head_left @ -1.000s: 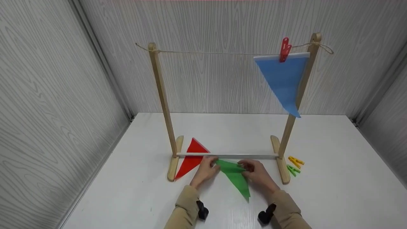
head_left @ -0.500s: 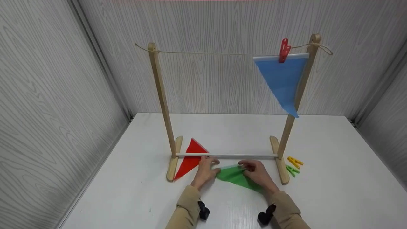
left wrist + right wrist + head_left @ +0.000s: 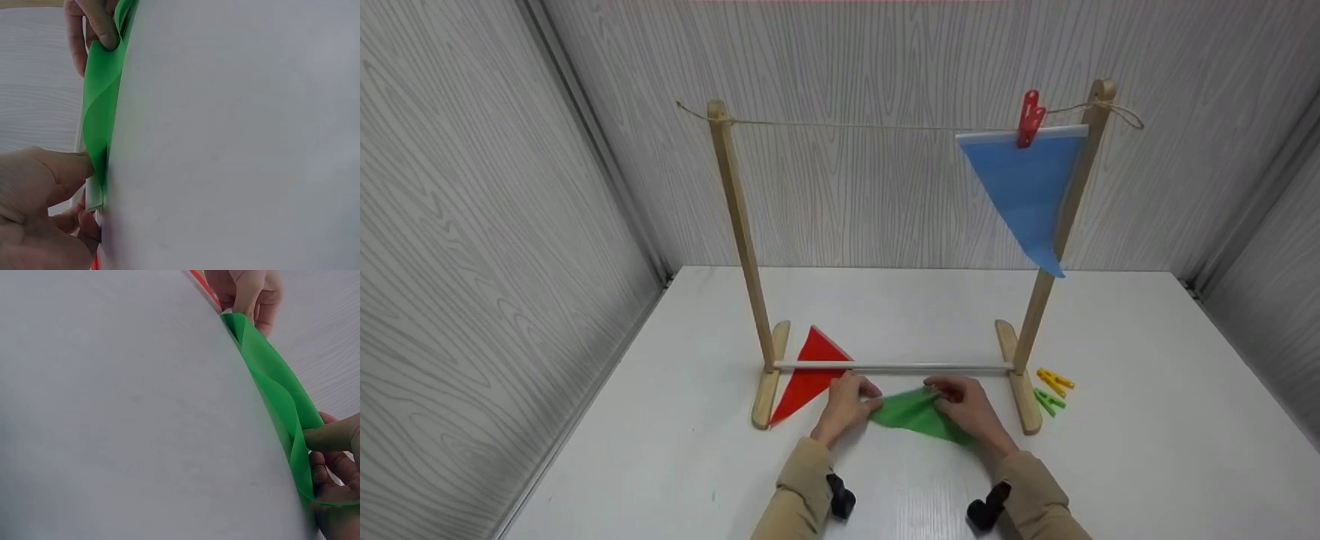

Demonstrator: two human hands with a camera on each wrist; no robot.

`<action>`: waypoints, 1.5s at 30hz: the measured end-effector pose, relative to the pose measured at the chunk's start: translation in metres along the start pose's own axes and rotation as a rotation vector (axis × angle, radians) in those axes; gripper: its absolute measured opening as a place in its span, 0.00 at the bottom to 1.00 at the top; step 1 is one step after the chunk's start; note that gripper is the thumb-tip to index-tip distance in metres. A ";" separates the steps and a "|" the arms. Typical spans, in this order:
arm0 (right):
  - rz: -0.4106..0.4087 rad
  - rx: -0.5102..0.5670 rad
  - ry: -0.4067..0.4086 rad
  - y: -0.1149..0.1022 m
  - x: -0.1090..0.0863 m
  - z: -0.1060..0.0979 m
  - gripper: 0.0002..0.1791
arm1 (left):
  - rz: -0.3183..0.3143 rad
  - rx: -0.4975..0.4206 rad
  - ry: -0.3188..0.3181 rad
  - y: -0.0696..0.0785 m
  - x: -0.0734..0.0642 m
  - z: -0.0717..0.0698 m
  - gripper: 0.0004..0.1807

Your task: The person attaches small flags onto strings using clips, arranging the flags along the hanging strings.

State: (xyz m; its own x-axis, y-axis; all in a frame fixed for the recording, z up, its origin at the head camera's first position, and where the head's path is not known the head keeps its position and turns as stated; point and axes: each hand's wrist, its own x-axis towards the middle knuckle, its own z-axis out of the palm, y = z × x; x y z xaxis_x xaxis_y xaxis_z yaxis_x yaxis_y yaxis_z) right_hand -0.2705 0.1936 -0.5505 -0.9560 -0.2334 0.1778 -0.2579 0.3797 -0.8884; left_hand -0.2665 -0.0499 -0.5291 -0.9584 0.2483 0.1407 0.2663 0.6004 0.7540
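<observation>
A green triangular pennant (image 3: 915, 414) lies low over the white table between both hands. My left hand (image 3: 844, 409) pinches its left corner between thumb and fingers. Farther right along the same edge, my right hand (image 3: 971, 411) pinches the cloth, its thumb (image 3: 329, 437) pressing on the green fabric. In the left wrist view the pennant (image 3: 101, 93) is creased, with one side folded over. The pennant's tip points toward the right wrist and is partly hidden behind that hand. A red pennant (image 3: 817, 349) lies just beyond my left hand, under the rack's bottom bar.
A wooden rack stands ahead, with a left post (image 3: 741, 225), a right post (image 3: 1039, 315) and a low crossbar (image 3: 930, 367). On its string (image 3: 847, 125) hangs a blue pennant (image 3: 1027, 187), held by a red clothespin (image 3: 1030, 120). Yellow (image 3: 1054, 381) and green clothespins (image 3: 1048, 402) lie right of the rack.
The green pennant's tip, which pointed toward the person, has swung right toward the right wrist. My left hand has shifted slightly right; the right hand stays nearly in place.
</observation>
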 end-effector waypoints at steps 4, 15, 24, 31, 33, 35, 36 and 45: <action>0.005 0.037 0.021 -0.002 -0.002 0.000 0.18 | 0.031 -0.092 -0.020 -0.003 0.000 -0.003 0.06; 0.138 0.137 0.119 -0.006 0.001 -0.001 0.13 | -0.005 -0.275 -0.056 -0.009 0.005 -0.009 0.10; 0.223 0.336 0.090 -0.015 0.009 -0.010 0.20 | -0.108 -0.437 0.031 -0.008 0.004 -0.004 0.12; 0.167 0.347 0.037 -0.023 0.014 -0.016 0.22 | -0.215 -0.575 0.078 -0.010 0.006 -0.004 0.17; 0.149 0.283 0.020 -0.027 0.015 -0.014 0.23 | -0.230 -0.615 0.087 -0.011 0.006 -0.005 0.18; 0.139 0.239 0.016 -0.030 0.017 -0.012 0.23 | -0.238 -0.639 0.096 -0.012 0.006 -0.005 0.19; 0.141 0.224 0.023 -0.031 0.018 -0.011 0.22 | -0.238 -0.641 0.101 -0.012 0.005 -0.005 0.19; 0.125 0.278 0.108 -0.038 0.024 -0.001 0.16 | -0.278 -0.702 0.130 -0.012 0.005 -0.004 0.18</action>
State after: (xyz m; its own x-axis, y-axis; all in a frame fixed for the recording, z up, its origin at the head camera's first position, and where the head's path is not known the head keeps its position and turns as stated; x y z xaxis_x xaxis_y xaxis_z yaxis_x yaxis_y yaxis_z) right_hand -0.2834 0.1749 -0.5122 -0.9910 -0.0985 0.0909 -0.1040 0.1363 -0.9852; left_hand -0.2746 -0.0585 -0.5347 -0.9965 0.0416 -0.0723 -0.0726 -0.0070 0.9973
